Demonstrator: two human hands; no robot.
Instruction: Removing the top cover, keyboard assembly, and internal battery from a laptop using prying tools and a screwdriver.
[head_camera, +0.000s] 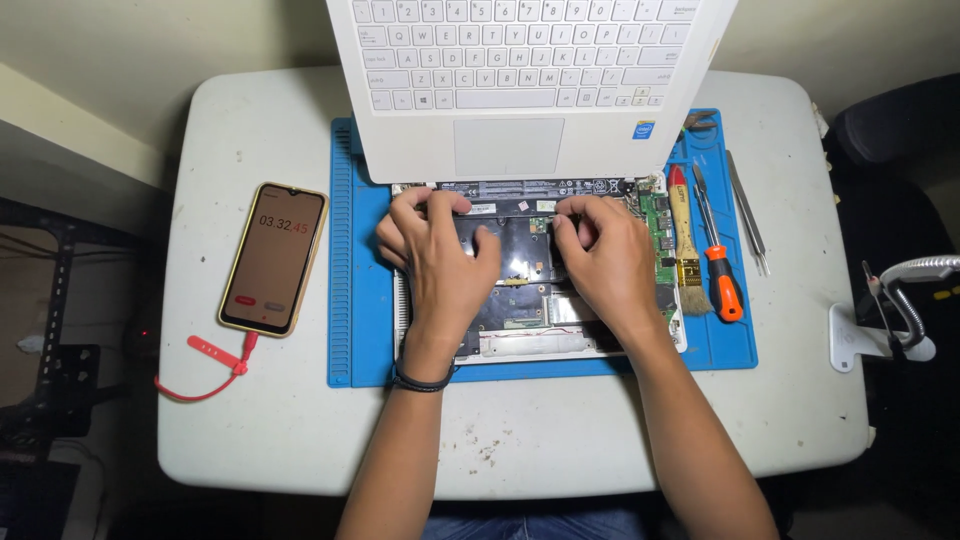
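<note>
Hands first: our left hand (440, 262) and right hand (605, 262) both rest on the opened laptop base (540, 262), which lies on a blue work mat (362, 300) in the middle of the white table (280, 420). The fingers of both are curled narrow and pressed down along the upper edge of the dark inner panel (525, 250), close to the hinge line; whether either pinches a small part there we cannot tell, since the fingertips hide it. The white keyboard half (520, 70) is tipped up and away from us, its trackpad just above our knuckles. We judge the base to be light but stiff at its frame and delicate inside: the green circuit board (660, 225) exposed at the right is fragile and best left untouched, so a hold belongs on the outer plastic rim or on the flat dark panel, with even pressure from both sides. Thin flat cables, if any run beneath, would tear easily. Just right of the base on the mat lie a small brush (687, 255), an orange-handled screwdriver (720, 270) and tweezers (747, 215). Well to the left a phone (274, 257) shows a running timer, with a red strap (205, 370) trailing below it. A black band circles our left wrist.
</note>
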